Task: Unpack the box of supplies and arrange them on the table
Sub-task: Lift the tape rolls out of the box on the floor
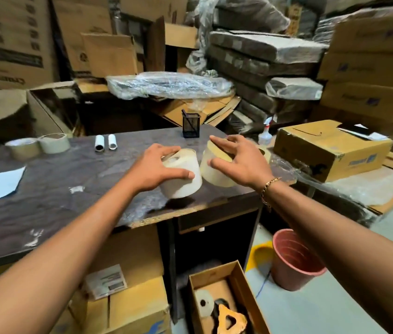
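The step in hand looks to be setting two rolls down on the table (58, 189). The left hand (159, 165) grips the white roll (183, 186) from above, thumb curled along its near side and fingers wrapped over its far rim. The roll sits tilted under the palm near the table's front edge, so it is best levelled before the fingers loosen and nudged away from that edge. The right hand (238, 160) clasps the cream roll (214, 174), with fingers spread apart across its top and thumb pressed on its near side. This roll leans too and wants its base flat first. The two rolls lie just beside each other between the two thumbs, perhaps touching. Parting them slightly would keep one from tipping the other.

Past the left fingertips, well to their left, stand two tape rings (54, 142) and two short tubes (99, 142), already laid out in a row. Lining the rolls up with these would be tidy. The white roll is squat, matt and thick-walled, with a hollow core. The cream roll is alike but yellower, with a flat tan top. The box (246, 285) on the floor, below the right wrist, still holds a few things.
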A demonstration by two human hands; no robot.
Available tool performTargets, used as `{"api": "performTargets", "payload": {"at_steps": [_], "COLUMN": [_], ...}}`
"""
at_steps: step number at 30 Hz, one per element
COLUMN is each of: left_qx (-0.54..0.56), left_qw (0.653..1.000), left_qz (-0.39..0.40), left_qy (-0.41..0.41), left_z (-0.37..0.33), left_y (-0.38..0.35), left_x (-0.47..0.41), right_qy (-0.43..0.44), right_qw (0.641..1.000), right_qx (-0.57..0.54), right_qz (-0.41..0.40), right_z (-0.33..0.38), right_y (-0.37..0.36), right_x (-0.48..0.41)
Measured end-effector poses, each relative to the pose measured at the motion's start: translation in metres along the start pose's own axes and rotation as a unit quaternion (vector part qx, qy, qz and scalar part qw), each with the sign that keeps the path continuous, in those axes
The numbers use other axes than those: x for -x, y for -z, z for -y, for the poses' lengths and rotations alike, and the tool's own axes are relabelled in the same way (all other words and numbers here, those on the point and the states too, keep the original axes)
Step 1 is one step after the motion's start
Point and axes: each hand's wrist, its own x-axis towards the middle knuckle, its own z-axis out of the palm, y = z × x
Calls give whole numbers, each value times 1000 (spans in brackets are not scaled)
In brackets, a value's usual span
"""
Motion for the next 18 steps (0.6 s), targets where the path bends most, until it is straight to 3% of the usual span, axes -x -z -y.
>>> {"api": "performTargets", "payload": {"at_steps": [6,12,18], "left_qx": [-102,-173,-199], "left_qw": [992,981,976], "left_qz": [-60,-13,45], "left_qy": [49,84,81], "left_z": [30,54,73], "left_y": [12,13,-2], "left_x": [-40,-54,-50], "right_qy": [2,24,53], "right_qw": [991,976,964], "right_qx": [56,121,177], "right_qz": [118,180,193], "right_z": [31,32,28], "right_y": [-47,-89,-102], "right_x": [-56,-83,-79]}}
